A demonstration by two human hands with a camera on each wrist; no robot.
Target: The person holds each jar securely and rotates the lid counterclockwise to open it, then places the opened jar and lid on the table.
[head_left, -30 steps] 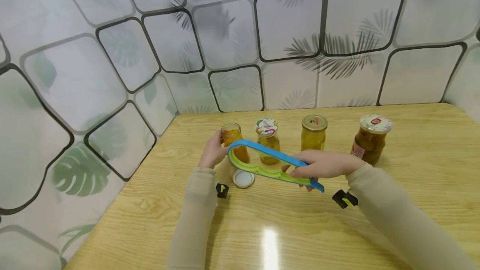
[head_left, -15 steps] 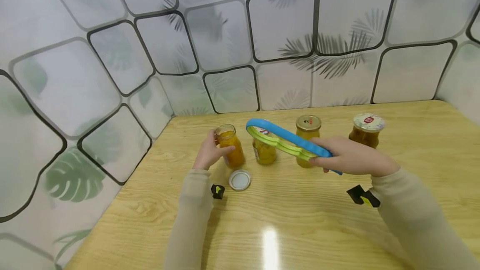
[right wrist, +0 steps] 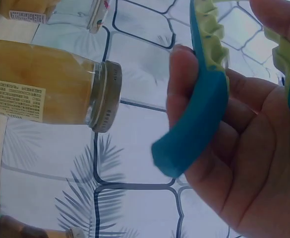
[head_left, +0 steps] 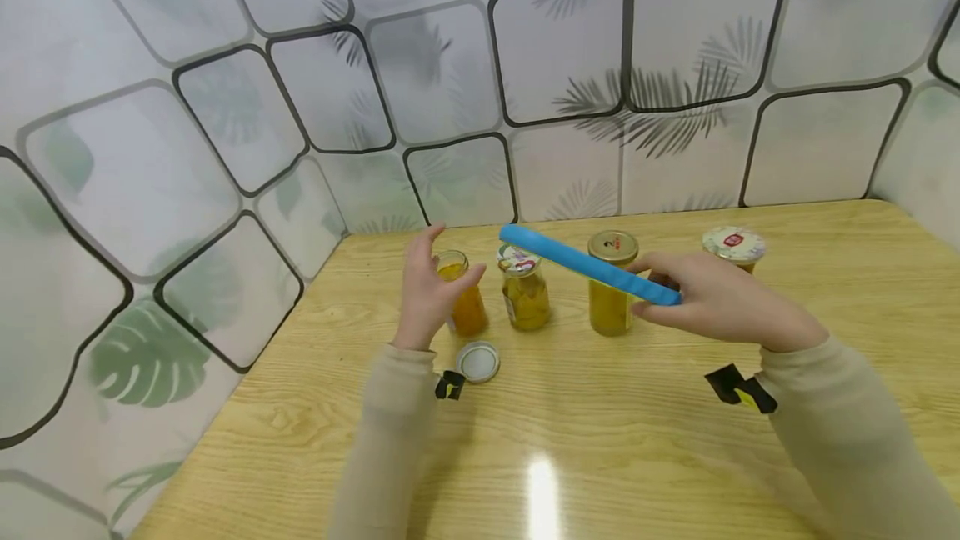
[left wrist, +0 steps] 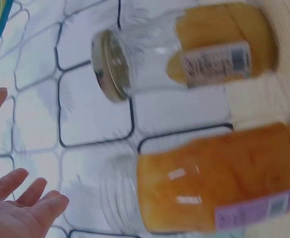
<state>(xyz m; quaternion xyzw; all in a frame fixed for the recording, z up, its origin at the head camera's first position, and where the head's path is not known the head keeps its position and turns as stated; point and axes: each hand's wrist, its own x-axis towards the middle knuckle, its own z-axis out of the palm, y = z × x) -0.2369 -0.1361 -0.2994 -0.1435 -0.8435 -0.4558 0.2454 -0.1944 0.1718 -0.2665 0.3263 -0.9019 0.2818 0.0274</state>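
Note:
My left hand (head_left: 429,294) is raised in front of the unlidded jar of orange fruit (head_left: 468,311), its fingers and thumb spread. In the left wrist view, a gap shows between the fingers and that jar. The loose jar lid (head_left: 477,362) lies on the table just before the jar, pale inside up. My right hand (head_left: 712,302) grips a blue and green jar opener (head_left: 588,265) in mid-air, its loop end pointing left. Below and behind the opener stand a yellow-fruit jar with a patterned lid (head_left: 527,300) and a gold-lidded jar (head_left: 609,315). The right wrist view shows the opener's toothed green inner side.
Another jar with a white and red lid (head_left: 735,245) stands at the right, mostly hidden behind my right hand. The wooden table (head_left: 600,448) meets a patterned wall (head_left: 562,165) at the back and left.
My left hand has let go of the orange-fruit jar and risen off it. My right hand has moved right with the jar opener, which is now turned so its blue outer side shows.

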